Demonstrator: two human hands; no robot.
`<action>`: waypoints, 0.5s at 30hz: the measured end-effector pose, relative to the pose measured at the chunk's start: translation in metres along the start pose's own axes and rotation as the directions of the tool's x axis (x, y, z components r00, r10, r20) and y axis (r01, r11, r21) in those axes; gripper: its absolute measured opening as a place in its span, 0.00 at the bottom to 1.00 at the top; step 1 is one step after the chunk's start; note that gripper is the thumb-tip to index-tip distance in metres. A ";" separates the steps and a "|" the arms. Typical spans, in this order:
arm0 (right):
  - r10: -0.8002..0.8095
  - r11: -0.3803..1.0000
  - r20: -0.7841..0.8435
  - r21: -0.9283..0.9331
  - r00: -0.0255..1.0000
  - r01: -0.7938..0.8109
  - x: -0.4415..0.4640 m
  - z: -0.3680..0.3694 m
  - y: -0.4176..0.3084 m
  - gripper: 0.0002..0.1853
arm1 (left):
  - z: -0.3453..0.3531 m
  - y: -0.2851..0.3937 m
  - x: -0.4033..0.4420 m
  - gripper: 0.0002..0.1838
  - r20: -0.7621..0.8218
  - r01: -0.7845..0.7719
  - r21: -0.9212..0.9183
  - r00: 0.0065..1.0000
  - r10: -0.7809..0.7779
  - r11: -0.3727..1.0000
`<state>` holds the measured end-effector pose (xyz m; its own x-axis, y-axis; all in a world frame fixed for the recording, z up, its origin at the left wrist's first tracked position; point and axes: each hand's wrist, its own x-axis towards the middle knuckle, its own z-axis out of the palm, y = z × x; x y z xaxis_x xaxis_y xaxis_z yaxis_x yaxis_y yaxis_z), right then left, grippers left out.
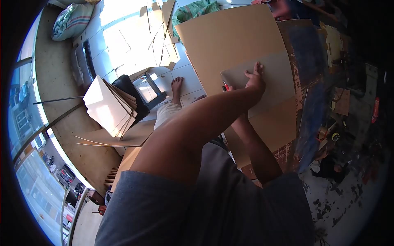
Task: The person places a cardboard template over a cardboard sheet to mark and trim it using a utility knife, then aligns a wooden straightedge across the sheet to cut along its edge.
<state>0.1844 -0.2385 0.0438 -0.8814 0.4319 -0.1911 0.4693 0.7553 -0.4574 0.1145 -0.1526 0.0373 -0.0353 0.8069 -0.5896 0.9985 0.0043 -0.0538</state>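
My left hand lies on a grey board, its fingers spread and holding nothing. The grey board rests on a larger brown cardboard sheet. My left forearm crosses over my right arm and hides most of my right hand. A red cutter knife pokes out from the fingertips of that hand, at the left edge of the grey board. Its blade end is too small to make out clearly.
Cut cardboard pieces are stacked on a dark stool at left. Cardboard scraps litter the tiled floor. A green sack lies beyond the work surface, and a white sack stands at far left. Tools clutter the right side.
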 end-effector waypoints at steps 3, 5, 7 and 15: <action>-0.016 0.998 -0.013 -0.057 1.000 0.015 0.001 0.004 0.001 0.26 | 0.005 0.003 -0.009 0.59 -0.091 0.099 0.065 0.991 -0.093 0.993; -0.014 0.996 -0.008 -0.093 1.000 0.014 0.001 0.001 0.001 0.27 | -0.005 -0.003 -0.012 0.61 -0.036 0.027 0.025 0.999 -0.026 0.999; 0.080 0.995 0.071 -0.061 0.994 -0.076 0.003 -0.004 -0.005 0.27 | -0.007 -0.004 -0.011 0.62 0.021 -0.039 -0.022 0.999 0.040 0.999; -0.050 0.993 -0.041 -0.109 0.998 0.045 0.000 -0.001 -0.001 0.28 | 0.019 0.008 0.014 0.67 -0.072 0.046 0.023 0.996 -0.044 0.999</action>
<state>0.1839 -0.2385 0.0447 -0.9007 0.4137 -0.1325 0.4322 0.8233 -0.3680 0.1208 -0.1526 0.0128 -0.0761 0.8465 -0.5269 0.9947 0.0274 -0.0995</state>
